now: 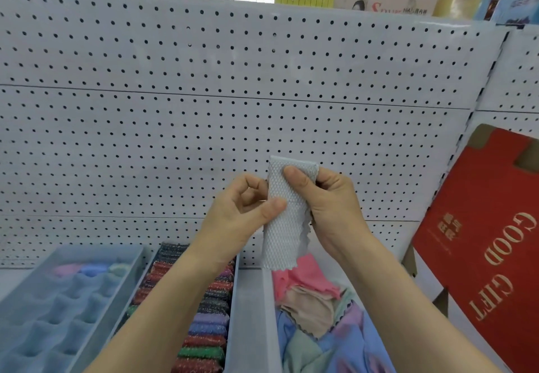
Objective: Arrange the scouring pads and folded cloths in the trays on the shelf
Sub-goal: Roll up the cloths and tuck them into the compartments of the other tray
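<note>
Left hand (pixel 242 210) and right hand (pixel 335 206) pinch white cloth (pixel 284 228) with curled fingers; red box (pixel 478 197) reads "GOOD GIFT"

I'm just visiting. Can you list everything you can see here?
white cloth: one, white, textured, held up at centre
scouring pads: many, glittery red, green, purple, in the middle tray
loose cloths: several, pink, beige, blue, green, in the right tray
trays: three, grey, side by side on the shelf
pegboard: one, white, behind the shelf
box: one, red, gold lettering, tilted at right
left hand: one, pinches the white cloth's middle
right hand: one, grips its top
</note>
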{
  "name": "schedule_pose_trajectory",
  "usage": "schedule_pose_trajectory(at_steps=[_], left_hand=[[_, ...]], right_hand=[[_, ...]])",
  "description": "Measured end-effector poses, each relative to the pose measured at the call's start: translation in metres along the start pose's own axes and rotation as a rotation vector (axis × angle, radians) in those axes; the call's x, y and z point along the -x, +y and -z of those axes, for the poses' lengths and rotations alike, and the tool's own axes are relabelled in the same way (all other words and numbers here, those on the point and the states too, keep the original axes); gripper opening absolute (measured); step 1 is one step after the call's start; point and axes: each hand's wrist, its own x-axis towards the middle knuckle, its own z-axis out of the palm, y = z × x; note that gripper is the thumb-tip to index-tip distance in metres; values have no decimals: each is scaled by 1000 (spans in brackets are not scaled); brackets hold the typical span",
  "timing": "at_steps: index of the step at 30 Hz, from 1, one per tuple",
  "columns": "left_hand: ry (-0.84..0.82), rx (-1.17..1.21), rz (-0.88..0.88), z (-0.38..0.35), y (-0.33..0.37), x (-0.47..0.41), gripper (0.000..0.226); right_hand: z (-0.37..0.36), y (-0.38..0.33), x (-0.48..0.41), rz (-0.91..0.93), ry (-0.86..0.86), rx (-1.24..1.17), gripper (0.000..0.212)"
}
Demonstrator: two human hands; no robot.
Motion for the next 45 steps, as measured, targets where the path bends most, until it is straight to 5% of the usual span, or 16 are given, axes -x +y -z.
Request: schedule_pose_trajectory(at_steps=[9, 14, 19, 22, 27, 37, 42, 45], left_hand=[[85, -106, 13, 0, -10, 3, 43], [254, -167, 54, -1, -21, -2, 31], [345, -250, 53, -1, -28, -5, 26], [322, -240, 37, 2, -25, -7, 22], [13, -316, 94, 8, -13, -6, 37], [137, -594, 41, 4, -18, -12, 30], [107, -617, -11, 3, -21, -13, 19], [65, -484, 6, 2, -24, -16, 9]], right_hand=[[5, 3, -7, -77, 16, -5, 22], [11, 9, 0, -368, -80, 359, 47], [16, 19, 5, -296, -118, 334, 77], [18, 19, 9, -206, -222, 345, 65], [22, 21, 6, -114, -106, 474, 40], [36, 26, 3, -72, -188, 577, 45], [41, 26, 2, -34, -77, 660, 20], [45, 24, 2, -135, -137, 419, 14]])
